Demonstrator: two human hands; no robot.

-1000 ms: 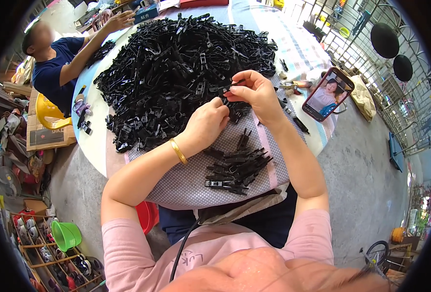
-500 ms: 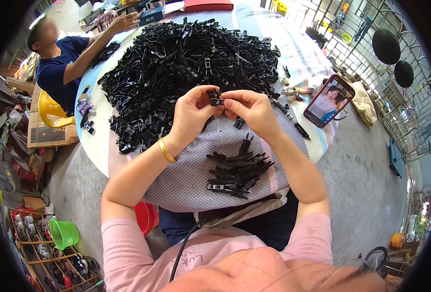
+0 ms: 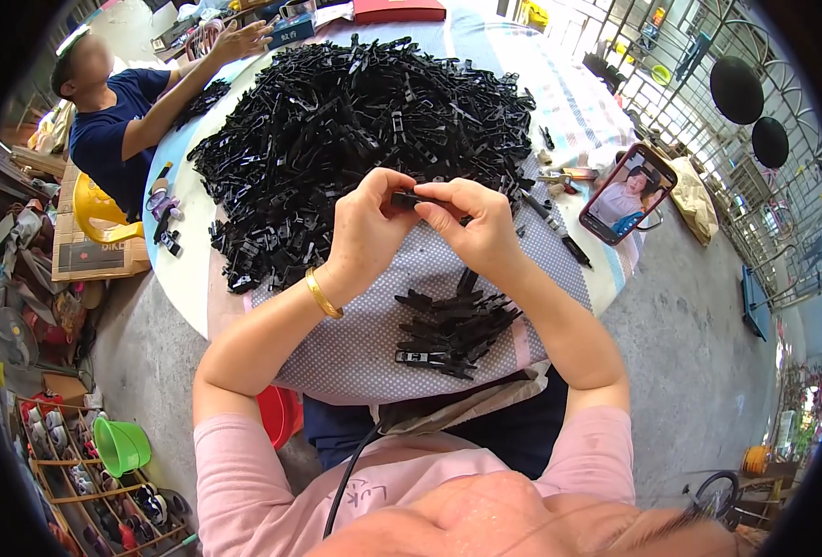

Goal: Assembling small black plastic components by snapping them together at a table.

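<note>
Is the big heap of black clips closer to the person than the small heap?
No, the small heap lies by the table's near edge, with the big heap beyond it.

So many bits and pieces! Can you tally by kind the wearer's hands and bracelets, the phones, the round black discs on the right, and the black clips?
Hands: 2 (left hand, right hand)
Bracelet: 1
Phone: 1
Black discs: 2
Total: 6, leaving out the black clips, heaped too thickly to count.
</note>
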